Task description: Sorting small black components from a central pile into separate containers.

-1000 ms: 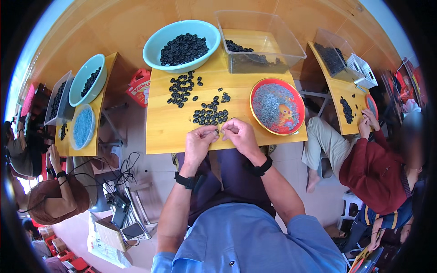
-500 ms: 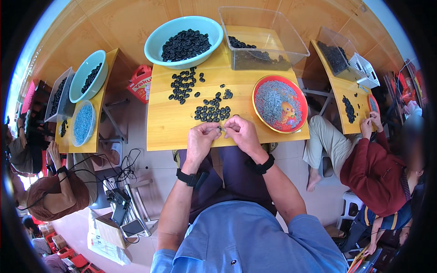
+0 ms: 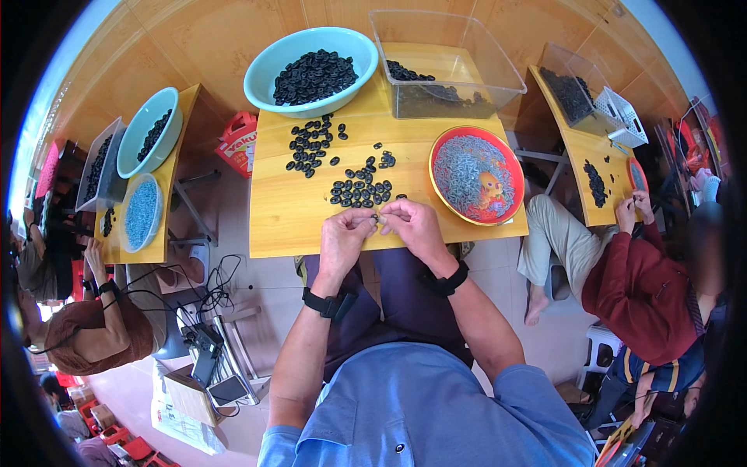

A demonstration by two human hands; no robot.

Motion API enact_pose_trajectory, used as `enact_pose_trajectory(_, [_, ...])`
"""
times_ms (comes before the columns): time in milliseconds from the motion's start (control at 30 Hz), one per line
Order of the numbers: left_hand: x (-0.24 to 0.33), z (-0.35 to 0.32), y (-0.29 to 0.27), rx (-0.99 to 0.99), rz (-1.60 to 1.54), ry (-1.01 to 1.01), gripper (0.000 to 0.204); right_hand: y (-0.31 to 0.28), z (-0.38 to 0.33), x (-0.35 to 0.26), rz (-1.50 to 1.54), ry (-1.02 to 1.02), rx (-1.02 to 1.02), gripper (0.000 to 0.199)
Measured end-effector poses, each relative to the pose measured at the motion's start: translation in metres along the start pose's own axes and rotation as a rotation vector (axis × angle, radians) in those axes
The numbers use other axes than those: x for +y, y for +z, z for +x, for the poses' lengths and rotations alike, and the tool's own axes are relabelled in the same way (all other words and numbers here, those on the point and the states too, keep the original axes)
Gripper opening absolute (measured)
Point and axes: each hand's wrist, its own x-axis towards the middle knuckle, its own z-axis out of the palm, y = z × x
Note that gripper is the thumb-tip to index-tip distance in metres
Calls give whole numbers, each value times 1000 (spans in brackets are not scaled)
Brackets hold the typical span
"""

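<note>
- Clearly, the yellow table is the largest thing before us, its near edge just below our hands.
- At its far right we have a clear bin with dark pieces in it, well short of full.
- Beside the bin, at the far left, sits a pale blue bowl heaped with black ovals.
- Nearer, on the right, a round red tray holds many thin grey bits.
- Left of the tray lie a far group and a near group of ovals. We judge the work to be midway: one piece is in hand and many lie about, but which are finished we cannot make out.
- Our left hand pinches a small dark piece; our right hand has thumb and finger close beside it, but we cannot say whether they grip anything.
- That piece, just in front of the near group, looks dark and rounded, partly hidden by fingertips.
</note>
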Motion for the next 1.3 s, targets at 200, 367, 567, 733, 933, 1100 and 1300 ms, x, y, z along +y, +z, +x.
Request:
enact_pose_trajectory(200, [2,-1,3,5,-58,-16,17,-2,-1,2,-9,9,-8,13])
enact_pose_trajectory(367, [2,-1,4,13,-77,-19,17,-1,-2,2,6,-29,-12,12])
enact_pose_trajectory(567, [0,0,3,-1,-70,6,15,-2,-2,3,7,-56,-24,10])
enact_pose_trajectory(733, [-2,1,3,-2,-114,-14,15,0,-2,3,-9,-57,3,9])
enact_pose_trajectory(933, [-2,-1,4,10,-121,-17,15,1,-3,4,-53,-40,24,11])
enact_pose_trajectory(1100, [-1,-3,4,11,-118,-4,15,2,-3,-1,-75,-21,14,11])
enact_pose_trajectory(1300, [-3,0,6,2,-84,-2,16,2,0,-4,-90,-7,3,11])
